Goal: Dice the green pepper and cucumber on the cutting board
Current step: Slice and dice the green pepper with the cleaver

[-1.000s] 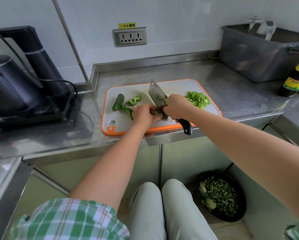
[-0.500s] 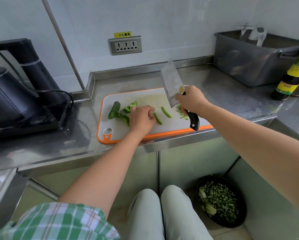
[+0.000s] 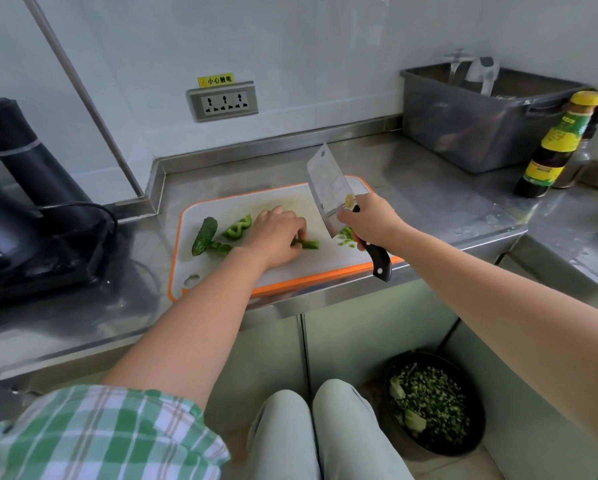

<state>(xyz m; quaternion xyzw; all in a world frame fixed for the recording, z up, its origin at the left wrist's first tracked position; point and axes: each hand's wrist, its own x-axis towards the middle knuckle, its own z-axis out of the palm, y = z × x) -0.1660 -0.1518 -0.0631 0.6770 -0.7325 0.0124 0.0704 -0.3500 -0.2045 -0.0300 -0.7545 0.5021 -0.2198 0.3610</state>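
Note:
A white cutting board with an orange rim lies on the steel counter. On its left sits a dark cucumber piece beside curled green pepper pieces. My left hand holds green pepper strips down on the board, fingers curled over them. My right hand grips the black handle of a cleaver, its blade lifted above the board and tilted. Diced pepper shows under the right hand, mostly hidden.
A black appliance with a cable stands at the left. A grey tub and a dark sauce bottle stand at the back right. On the floor sits a black bowl of chopped greens. A wall socket is behind the board.
The cleaver went from cutting on the board to lifted above it. My left hand gathered the separate pepper strips together under its fingers. The camera view shifted closer.

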